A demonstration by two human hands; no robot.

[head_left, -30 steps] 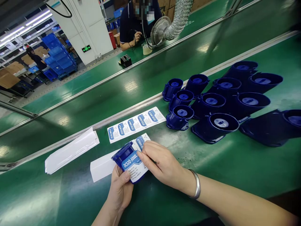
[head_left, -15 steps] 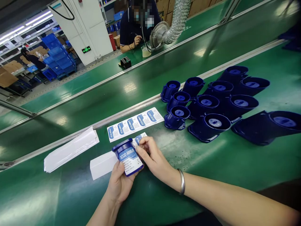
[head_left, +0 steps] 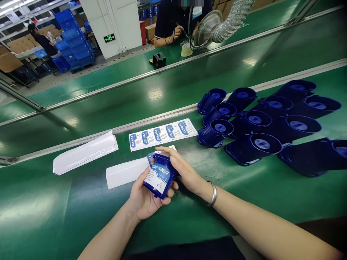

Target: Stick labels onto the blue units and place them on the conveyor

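Over a green work surface, a left hand cups a labeled blue housing from below, its fingers curled around the body. The right hand, a silver bracelet at its wrist, lies against the right side and far rim, its fingers close together and reaching across the top; whether it pinches anything cannot be told. The housing tilts in the near middle of the scene, its blue-and-white label facing up and reading "5000L/H."

Just behind it lies a white backing strip, its right part partly covered by the hands and housing. A sheet of labels rests farther off, near the pale ledge, and a stack of white sheets sits to the left. More blue housings crowd the right side, open ends up, some overlapping in view.

Beyond a metal rail, a black block stands left of a pale roll. A seated person is partly hidden by a flexible duct and its round hood. Blue crates stack up far left.
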